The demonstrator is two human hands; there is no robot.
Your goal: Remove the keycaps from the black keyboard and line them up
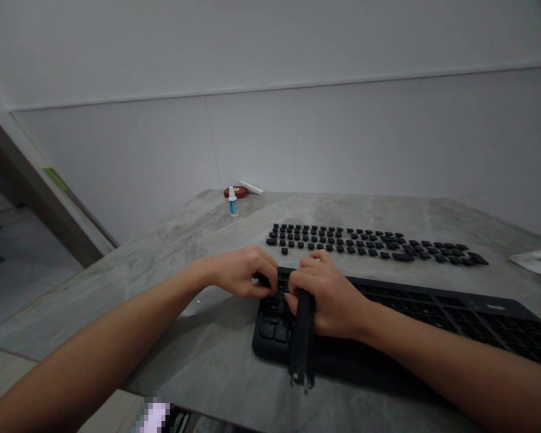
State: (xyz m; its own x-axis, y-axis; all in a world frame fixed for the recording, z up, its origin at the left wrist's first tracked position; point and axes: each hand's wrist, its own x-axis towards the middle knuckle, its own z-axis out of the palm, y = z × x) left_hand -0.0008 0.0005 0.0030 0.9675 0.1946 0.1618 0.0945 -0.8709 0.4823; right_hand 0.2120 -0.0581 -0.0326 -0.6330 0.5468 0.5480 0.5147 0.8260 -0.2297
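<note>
Keyboard lies on table, many keycaps off its deck. Right hand grasps black tool over its left end; left hand bends fingertips to the same end, can't make out if they pinch anything. Risks: tool slipping could scratch the deck or nip the close left fingers; a forward bump could scatter loose keycaps behind.

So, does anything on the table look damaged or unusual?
The keyboard looks odd: many key positions seem bare, and loose black keycaps lie in rows beyond it. Nothing clearly looks broken.
</note>
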